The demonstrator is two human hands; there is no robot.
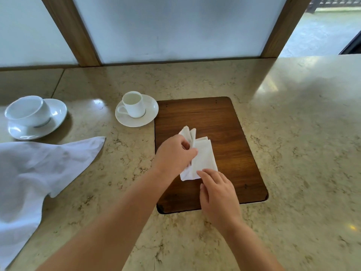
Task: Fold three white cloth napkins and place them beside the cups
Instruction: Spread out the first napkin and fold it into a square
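A brown wooden board (224, 122) sat set into the stone counter (293, 133), and everything here is told from that board. On the board, near its left edge, lay a small white folded napkin (205, 159). Two folded flaps of it stuck up at the far end. The left hand (173, 153) was over the left side of the napkin, with its fingers curled and pinching the folded layers between thumb and fingers. The right hand (216, 192) was at the near end of the napkin, over the near part of the board. Its fingers were held close together and nearly straight, and the fingertips pressed down on the napkin's near corner. Just past the board's far left corner stood a small white cup (132, 104) on a white saucer (148, 118), and the saucer's rim lay just over the board's edge. The cup's handle pointed away from the board. Much farther left of the board was a bigger white cup (27, 110), tilted on its own saucer (56, 112). Left of the board and closer to the person lay a big white cloth (39, 173), loose and not folded, with one pointed corner reaching toward the board. Behind the board, past the counter, were pale panels (175, 26) with wooden frames (72, 32).
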